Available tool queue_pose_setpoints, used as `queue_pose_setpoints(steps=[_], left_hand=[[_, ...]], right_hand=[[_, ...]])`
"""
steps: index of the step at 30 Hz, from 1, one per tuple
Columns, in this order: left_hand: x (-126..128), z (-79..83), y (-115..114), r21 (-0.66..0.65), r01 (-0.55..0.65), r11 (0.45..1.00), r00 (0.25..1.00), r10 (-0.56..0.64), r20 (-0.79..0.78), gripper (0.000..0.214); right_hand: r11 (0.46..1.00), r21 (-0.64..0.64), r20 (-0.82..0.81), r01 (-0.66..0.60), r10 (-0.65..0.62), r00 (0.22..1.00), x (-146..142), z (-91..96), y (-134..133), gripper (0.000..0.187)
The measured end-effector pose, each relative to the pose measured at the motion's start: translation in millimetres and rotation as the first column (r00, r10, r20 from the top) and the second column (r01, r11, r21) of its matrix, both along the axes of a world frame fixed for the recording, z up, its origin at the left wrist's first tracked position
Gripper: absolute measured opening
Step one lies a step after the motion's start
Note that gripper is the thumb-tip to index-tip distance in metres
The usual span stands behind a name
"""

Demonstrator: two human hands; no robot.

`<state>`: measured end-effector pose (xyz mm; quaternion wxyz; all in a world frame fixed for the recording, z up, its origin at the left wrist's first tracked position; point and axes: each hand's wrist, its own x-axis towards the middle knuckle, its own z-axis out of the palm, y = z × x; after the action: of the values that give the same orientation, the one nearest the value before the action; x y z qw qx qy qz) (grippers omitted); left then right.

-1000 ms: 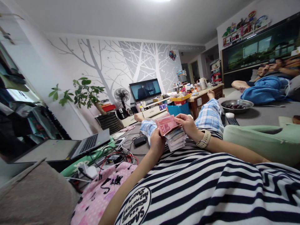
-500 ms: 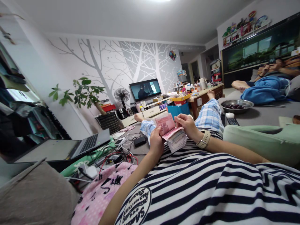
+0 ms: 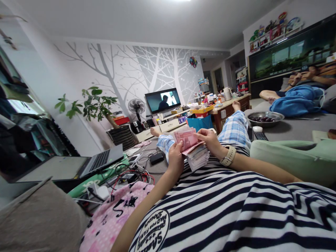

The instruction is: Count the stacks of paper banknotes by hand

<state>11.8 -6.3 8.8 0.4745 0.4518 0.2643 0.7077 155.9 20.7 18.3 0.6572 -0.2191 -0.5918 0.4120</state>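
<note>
A thick stack of banknotes (image 3: 198,157) is bent over above my lap, its loose edges fanned toward my striped shirt (image 3: 210,210). Pinkish-red notes (image 3: 187,138) stand up on the far side of the fold. My left hand (image 3: 175,155) is closed around the stack's left side, thumb pressed on the red notes. With thumb and fingers together, my right hand (image 3: 210,140) pinches the right edge of the raised red notes. A pale watch (image 3: 228,156) circles my right wrist.
An open laptop (image 3: 98,162) and tangled cables lie to the left, beside a pink cloth (image 3: 118,213). On the right are a green cushion (image 3: 291,157), a remote (image 3: 260,136) and a metal bowl (image 3: 266,122) of dark fruit. Farther right sits another person (image 3: 304,78).
My right hand has moved slightly left and now grips the edge of the raised notes. Those red notes look more spread out. My left hand stays in place.
</note>
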Motion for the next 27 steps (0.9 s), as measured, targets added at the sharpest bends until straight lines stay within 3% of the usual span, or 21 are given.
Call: queue_pose_setpoints(steps=[6, 12, 19, 27], left_hand=[[0.1, -0.9, 1.7, -0.005, -0.019, 1.0, 1.0, 0.019, 0.0, 0.011], [-3.7, 1.4, 1.2, 0.053, -0.229, 0.972, 0.964, 0.234, -0.127, 0.014], [-11.8, 1.8, -7.5, 0.205, -0.339, 0.918, 0.855, 0.392, -0.339, 0.019], [-10.3, -7.9, 15.6, 0.043, -0.286, 0.957, 0.942, 0.289, -0.17, 0.017]], right_hand=[[1.0, 0.004, 0.008, 0.009, -0.009, 1.0, 0.3, 0.5, 0.2, 0.044], [0.999, 0.027, 0.012, 0.033, -0.033, 0.999, 0.5, 1.4, 1.7, 0.039], [1.0, 0.012, -0.022, -0.025, 0.025, 0.999, -0.7, -0.1, 3.0, 0.027], [0.999, 0.035, -0.015, -0.011, 0.012, 1.0, -0.3, 2.0, -0.9, 0.021]])
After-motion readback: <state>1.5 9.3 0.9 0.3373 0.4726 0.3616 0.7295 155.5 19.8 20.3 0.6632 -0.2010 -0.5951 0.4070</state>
